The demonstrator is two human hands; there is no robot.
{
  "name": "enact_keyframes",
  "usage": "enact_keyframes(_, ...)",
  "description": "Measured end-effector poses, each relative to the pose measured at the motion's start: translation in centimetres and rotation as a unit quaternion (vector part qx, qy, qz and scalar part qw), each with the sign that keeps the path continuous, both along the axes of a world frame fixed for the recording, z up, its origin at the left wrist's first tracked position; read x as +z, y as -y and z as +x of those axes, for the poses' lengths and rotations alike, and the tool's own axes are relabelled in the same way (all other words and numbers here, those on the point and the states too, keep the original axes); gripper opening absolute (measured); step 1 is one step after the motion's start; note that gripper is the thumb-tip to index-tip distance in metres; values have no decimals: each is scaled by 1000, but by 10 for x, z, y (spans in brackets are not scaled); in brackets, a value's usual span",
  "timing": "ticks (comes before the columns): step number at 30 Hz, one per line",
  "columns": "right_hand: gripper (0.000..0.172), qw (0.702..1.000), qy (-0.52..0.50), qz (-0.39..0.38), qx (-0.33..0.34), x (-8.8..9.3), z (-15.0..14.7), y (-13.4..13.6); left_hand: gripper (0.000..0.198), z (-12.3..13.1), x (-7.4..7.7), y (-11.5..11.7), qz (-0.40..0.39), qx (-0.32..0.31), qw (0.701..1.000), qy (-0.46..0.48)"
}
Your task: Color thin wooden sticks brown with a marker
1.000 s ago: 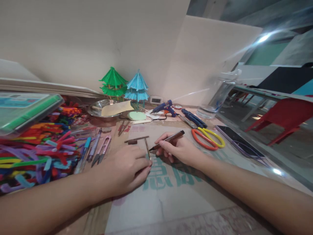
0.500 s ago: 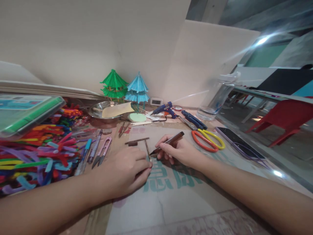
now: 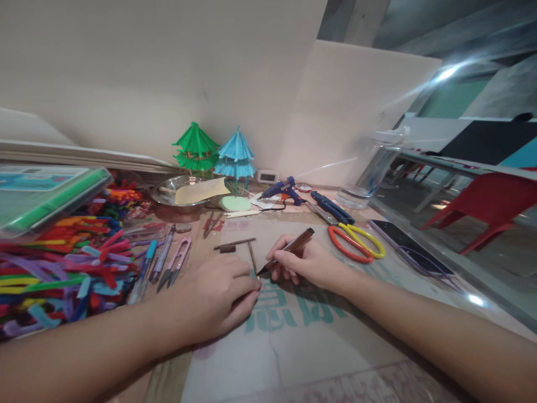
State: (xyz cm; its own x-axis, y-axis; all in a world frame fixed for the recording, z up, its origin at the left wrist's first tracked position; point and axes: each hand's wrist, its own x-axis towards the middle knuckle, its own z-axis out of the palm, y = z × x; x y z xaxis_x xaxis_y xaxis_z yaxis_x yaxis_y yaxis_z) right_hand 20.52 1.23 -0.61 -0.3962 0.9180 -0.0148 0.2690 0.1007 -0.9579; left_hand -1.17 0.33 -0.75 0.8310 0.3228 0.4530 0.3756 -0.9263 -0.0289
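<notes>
My right hand (image 3: pixel 300 258) grips a brown marker (image 3: pixel 293 243) like a pen, its dark tip down beside a thin stick. That stick (image 3: pixel 252 257) is coloured brown along most of its length, with a pale lower end. My left hand (image 3: pixel 224 291) is closed, its thumb and forefinger pinching the stick's lower end. Just beyond my left hand lie the brown marker cap (image 3: pixel 227 249) and another brown stick (image 3: pixel 235 243). Under both hands is a greyish sheet (image 3: pixel 319 352) printed with green characters.
Pipe cleaners (image 3: pixel 62 274), pens and pink thread snips (image 3: pixel 180 254) lie at left. Behind stand green (image 3: pixel 195 145) and blue (image 3: pixel 237 151) pagoda-like models, a metal bowl (image 3: pixel 184 190) and a blue glue gun (image 3: pixel 285 190). Scissors (image 3: pixel 356 242), a phone (image 3: pixel 409 246) and a clear jug (image 3: pixel 369 168) are at right.
The marker tip has slid a little down the stick, toward the end pinched by my left hand. My left hand stays almost in place.
</notes>
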Motion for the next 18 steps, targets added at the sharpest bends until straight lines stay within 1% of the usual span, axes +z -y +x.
enact_keyframes(5, 22, 1000, -13, -3, 8, 2, -1, 1, 30, 0, 0, 0, -2, 0, 1000, 1)
enact_keyframes(12, 25, 999, -28, 18, -31, 0, -2, 1, 31, -1, 0, 0, 6, 2, 1000, -8)
enact_keyframes(18, 25, 999, -20, 24, -24, -2, -1, 0, 31, 0, 0, -1, 13, 4, 1000, -12)
